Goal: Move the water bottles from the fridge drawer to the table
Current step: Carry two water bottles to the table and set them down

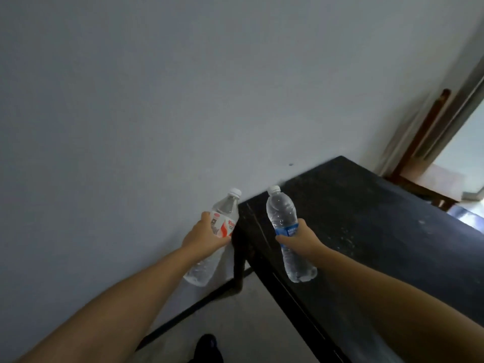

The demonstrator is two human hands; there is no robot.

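My left hand (203,235) grips a clear water bottle with a red-and-white label (224,213) around its middle, held in the air just left of the table's corner. My right hand (301,238) grips a second clear bottle with a blue label (281,208), held tilted above the near-left part of the black table (366,226). Both bottles have white caps that point up and away from me. Neither bottle touches the tabletop. The fridge drawer is not in view.
The table stands against a plain grey wall (157,100). Its dark leg and crossbar (238,260) run down to the floor below my left hand. A brown wooden frame (424,142) and a bright doorway lie at the far right. My dark shoe (207,347) shows at the bottom.
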